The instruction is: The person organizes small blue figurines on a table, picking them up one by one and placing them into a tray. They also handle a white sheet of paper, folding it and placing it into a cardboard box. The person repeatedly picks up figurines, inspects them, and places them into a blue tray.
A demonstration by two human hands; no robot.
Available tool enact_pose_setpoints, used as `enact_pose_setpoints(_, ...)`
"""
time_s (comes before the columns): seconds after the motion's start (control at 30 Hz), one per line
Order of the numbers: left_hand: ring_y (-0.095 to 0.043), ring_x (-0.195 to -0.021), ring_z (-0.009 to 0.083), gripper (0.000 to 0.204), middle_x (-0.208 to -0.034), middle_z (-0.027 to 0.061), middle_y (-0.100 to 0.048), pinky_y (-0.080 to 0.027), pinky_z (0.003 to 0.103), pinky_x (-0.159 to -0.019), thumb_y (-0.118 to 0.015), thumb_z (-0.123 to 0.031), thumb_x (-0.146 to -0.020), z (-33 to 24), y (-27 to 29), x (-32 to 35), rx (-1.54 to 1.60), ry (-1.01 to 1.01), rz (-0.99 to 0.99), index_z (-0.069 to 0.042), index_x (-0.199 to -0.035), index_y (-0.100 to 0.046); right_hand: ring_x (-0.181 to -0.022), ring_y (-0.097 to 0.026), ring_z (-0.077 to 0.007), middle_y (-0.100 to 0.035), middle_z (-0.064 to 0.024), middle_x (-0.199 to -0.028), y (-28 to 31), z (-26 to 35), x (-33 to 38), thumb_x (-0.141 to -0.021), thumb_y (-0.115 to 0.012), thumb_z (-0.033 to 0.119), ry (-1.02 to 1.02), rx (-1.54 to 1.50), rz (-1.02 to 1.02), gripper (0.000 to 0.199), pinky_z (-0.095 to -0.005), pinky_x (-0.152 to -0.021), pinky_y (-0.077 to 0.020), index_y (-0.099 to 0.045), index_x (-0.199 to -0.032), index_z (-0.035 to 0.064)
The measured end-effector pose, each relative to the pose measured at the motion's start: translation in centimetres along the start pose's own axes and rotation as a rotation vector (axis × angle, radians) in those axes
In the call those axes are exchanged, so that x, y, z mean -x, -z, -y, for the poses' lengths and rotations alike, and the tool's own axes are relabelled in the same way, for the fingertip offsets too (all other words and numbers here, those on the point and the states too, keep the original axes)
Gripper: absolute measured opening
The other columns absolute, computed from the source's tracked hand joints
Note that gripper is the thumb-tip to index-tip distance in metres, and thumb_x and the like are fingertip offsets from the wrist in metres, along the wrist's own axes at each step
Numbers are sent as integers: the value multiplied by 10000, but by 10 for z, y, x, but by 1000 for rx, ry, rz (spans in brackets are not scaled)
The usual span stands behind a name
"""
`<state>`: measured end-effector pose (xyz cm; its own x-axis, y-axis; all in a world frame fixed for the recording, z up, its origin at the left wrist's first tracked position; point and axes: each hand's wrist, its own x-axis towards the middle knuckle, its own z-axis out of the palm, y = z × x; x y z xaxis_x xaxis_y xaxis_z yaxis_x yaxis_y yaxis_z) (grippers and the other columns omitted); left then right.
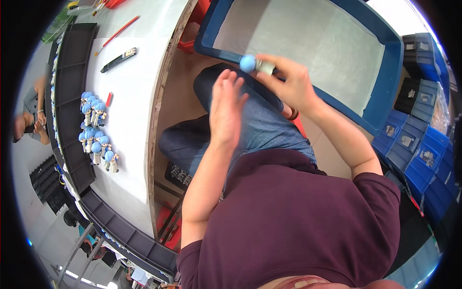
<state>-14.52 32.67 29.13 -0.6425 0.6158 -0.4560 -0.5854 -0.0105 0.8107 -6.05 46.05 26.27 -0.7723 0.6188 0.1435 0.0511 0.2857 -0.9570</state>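
A small blue-haired figurine [248, 63] is gripped by its pale lower body in my right hand [291, 81], its head pointing left. The hand is above my lap, beside the near left corner of a large blue tray [392, 79] with a pale lining. My left hand [226, 108] is raised just to the left of the figurine, fingers stretched out and a little blurred, holding nothing. Several similar blue-haired figurines [96, 151] stand in groups on the white-covered worktable [130, 183] to my left.
On the table lie a red-handled brush [118, 35], a black pen-like tool [119, 59] and a small red piece [109, 99]. Black trays [72, 111] line its far side. Blue bins [423, 159] are stacked at right. Another person [33, 111] is across the table.
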Motion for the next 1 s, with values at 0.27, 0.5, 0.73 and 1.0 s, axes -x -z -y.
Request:
enact_pose_setpoints(0.27, -557, -966, 189, 280, -1181, 136, -506, -445, 283, -805, -453, -88, -893, -13, 87, 52, -145, -26, -227, -17, -1163, -469, -746, -637, -227, -633, -149, -877, 4, -95, -95, -747, -660, 178, 0, 439, 83, 346, -322, -712, -493, -575, -1035, 7)
enact_pose_setpoints(0.5, -562, -898, 172, 229, -1144, 123, -527, -450, 272, -779, -476, -62, -873, 4, 119, 103, -26, 28, -538, -31, -1099, -501, -685, -625, -166, -580, -149, -1001, -27, -120, -136, -855, -545, 204, -770, -246, 338, 372, -256, -610, -517, -488, -1136, -32)
enact_pose_setpoints(0.73, -570, -874, 177, 207, -1124, 148, -536, -466, 270, -763, -480, -57, -872, 5, 113, 99, 40, 9, -637, -13, -1072, -508, -653, -609, -152, -541, -166, -1085, -45, -138, -151, -895, -467, 133, -899, -272, 501, 335, -233, -571, -516, -458, -1173, -55)
enact_pose_setpoints(1.0, -573, -867, 178, 205, -1114, 150, -546, -475, 268, -752, -484, -64, -873, 3, 111, 96, 7, 27, -664, -17, -1070, -517, -634, -604, -162, -589, -151, -998, -67, -155, -152, -856, -514, 160, -904, -224, 538, 345, -236, -566, -504, -509, -1120, -62)
